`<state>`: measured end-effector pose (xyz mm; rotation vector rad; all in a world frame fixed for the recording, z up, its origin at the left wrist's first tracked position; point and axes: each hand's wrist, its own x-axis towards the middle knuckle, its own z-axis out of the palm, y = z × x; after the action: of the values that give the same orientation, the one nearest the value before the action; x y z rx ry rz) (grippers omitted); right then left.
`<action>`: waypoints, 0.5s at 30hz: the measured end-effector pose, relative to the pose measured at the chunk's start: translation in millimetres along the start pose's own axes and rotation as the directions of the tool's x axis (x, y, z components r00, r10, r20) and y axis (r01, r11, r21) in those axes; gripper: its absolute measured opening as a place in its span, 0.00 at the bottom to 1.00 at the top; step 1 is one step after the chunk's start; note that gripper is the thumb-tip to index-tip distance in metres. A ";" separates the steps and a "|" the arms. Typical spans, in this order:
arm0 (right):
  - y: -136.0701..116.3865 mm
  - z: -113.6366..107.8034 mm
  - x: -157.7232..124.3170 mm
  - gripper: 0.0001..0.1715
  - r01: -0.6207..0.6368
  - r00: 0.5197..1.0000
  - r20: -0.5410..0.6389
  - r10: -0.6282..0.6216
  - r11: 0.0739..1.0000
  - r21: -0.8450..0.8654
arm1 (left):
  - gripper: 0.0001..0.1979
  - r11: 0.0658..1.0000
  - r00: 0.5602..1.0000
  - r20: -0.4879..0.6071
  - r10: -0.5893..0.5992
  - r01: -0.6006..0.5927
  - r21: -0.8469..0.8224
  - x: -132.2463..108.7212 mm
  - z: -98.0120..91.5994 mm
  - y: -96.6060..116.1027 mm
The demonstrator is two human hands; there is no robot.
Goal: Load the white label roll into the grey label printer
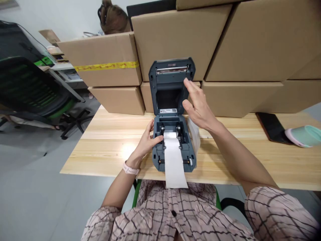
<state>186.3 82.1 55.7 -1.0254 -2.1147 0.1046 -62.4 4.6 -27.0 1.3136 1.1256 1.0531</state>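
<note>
A dark grey label printer (187, 140) stands on the wooden table in front of me with its lid (172, 82) raised. Inside it sits a small roll of white label paper (173, 157), whose strip runs over the front roller and hangs past the table edge. My left hand (147, 140) rests on the printer's left side, thumb over the inner edge and fingers along the outside, holding the body. Beside the raised lid's right edge is my right hand (197, 103), fingers stretched and thumb apart, with nothing in it. Whether its fingertips touch the lid I cannot tell.
Cardboard boxes (173, 36) are stacked along the table's back edge, close behind the lid. Clear plastic wrap (194, 134) lies against the printer's right side. A phone (272, 127) and a mint-green cup (304, 136) are at the right. An office chair (35, 87) stands left; a person's head (112, 18) shows beyond the boxes.
</note>
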 end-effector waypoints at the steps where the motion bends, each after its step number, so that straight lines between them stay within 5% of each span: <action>1: -4.3 0.8 -0.1 0.40 -0.001 1.000 -0.013 0.001 1.000 -0.019 | 0.54 1.000 1.000 -0.008 -0.001 0.001 0.000 0.4 0.1 -0.5; 4: -27.1 5.2 -9.5 0.30 0.032 0.998 -0.046 -0.036 0.996 -0.087 | 0.53 1.000 1.000 -0.008 0.023 -0.023 0.015 1.3 0.6 -1.8; 7: -48.5 13.3 -20.4 0.18 0.134 0.962 0.256 -0.094 0.980 -0.145 | 0.50 0.998 0.998 0.000 0.055 -0.055 0.031 1.7 1.2 -1.8; 10: -53.9 19.9 -19.3 0.16 0.195 0.766 0.641 -0.051 0.968 -0.156 | 0.49 0.998 0.999 -0.014 0.048 -0.047 0.053 1.5 1.5 -0.3; 15: -45.7 23.2 1.4 0.19 0.251 0.571 0.819 0.054 0.938 -0.237 | 0.49 0.997 0.999 -0.024 0.042 -0.040 0.060 0.4 2.8 1.3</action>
<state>141.1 58.0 57.5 -1.1791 -3.1450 0.2075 -59.4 4.6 -25.8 1.3792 1.1607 1.0759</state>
